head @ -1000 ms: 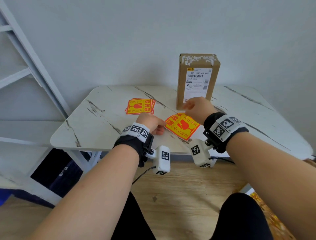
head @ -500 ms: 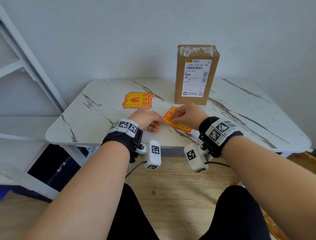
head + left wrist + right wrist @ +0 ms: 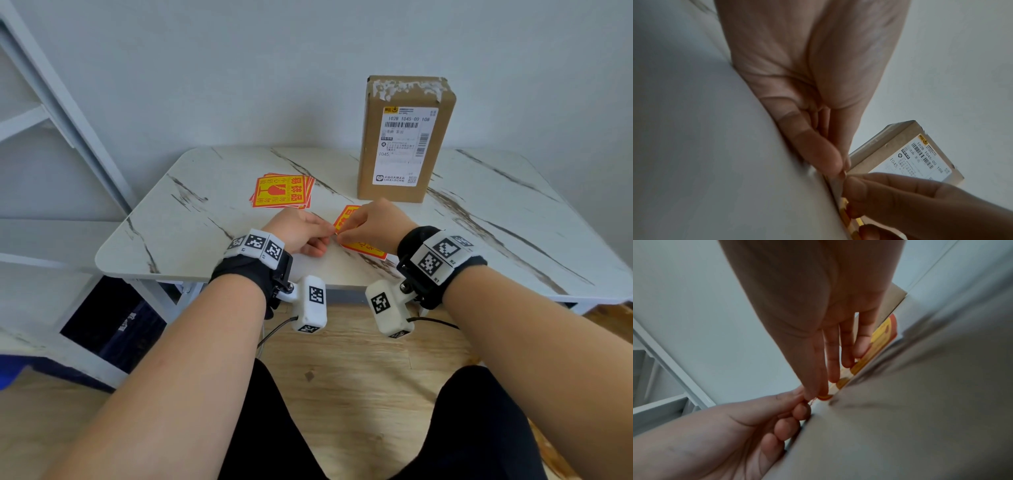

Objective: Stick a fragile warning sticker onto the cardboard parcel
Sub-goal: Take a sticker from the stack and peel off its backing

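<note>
Both hands have drawn in toward the worktop's [image 3: 178, 219] 6 o'clock edge since a second ago, and the sticker [image 3: 363, 247] has slid with them. The left hand [image 3: 301, 233] and right hand [image 3: 373, 222] now meet at its 9 o'clock corner, each pinching there; the right hand's other fingers [image 3: 846, 344] lie straight over the sheet. That reads as starting to peel the backing. The cardboard parcel [image 3: 404, 144] stands upright at 12 o'clock, still bare of any warning; spare stickers [image 3: 282, 192] lie at 10 o'clock
</note>
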Demonstrator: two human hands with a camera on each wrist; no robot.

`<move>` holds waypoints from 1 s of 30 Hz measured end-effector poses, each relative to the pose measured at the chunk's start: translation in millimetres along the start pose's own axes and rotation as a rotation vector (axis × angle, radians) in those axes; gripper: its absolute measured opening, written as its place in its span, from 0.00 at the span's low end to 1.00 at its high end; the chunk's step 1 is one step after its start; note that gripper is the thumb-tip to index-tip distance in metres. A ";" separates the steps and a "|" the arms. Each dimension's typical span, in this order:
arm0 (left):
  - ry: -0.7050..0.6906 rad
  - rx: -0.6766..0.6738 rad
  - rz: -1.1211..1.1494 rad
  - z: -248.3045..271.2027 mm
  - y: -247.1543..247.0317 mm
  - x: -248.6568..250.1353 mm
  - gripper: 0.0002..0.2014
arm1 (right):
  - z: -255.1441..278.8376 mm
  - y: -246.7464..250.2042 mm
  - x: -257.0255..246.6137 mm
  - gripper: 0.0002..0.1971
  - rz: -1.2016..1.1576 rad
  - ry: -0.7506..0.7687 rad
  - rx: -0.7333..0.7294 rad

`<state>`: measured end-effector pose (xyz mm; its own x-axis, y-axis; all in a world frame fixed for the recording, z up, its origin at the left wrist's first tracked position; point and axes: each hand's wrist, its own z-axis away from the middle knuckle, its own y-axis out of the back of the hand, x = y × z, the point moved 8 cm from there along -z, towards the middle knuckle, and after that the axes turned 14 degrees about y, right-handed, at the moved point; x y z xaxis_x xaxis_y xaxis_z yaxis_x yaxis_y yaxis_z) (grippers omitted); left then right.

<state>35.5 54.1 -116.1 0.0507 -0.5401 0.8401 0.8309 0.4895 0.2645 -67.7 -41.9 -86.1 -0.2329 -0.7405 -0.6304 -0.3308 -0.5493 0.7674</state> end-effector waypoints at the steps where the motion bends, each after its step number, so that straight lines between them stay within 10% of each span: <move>1: -0.002 -0.002 -0.001 -0.3 -0.1 -0.1 0.08 | 0.2 0.0 -0.4 0.09 -0.007 0.000 -0.004; 30: -0.036 -0.040 -0.072 2.2 -1.5 1.3 0.04 | -1.2 -0.6 6.4 0.11 -0.165 -0.157 -0.001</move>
<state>33.2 54.2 -114.3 -0.0296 -0.5474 0.8364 0.8530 0.4224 0.3066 -67.9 -46.9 -90.4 -0.3155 -0.5711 -0.7579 -0.3755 -0.6583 0.6524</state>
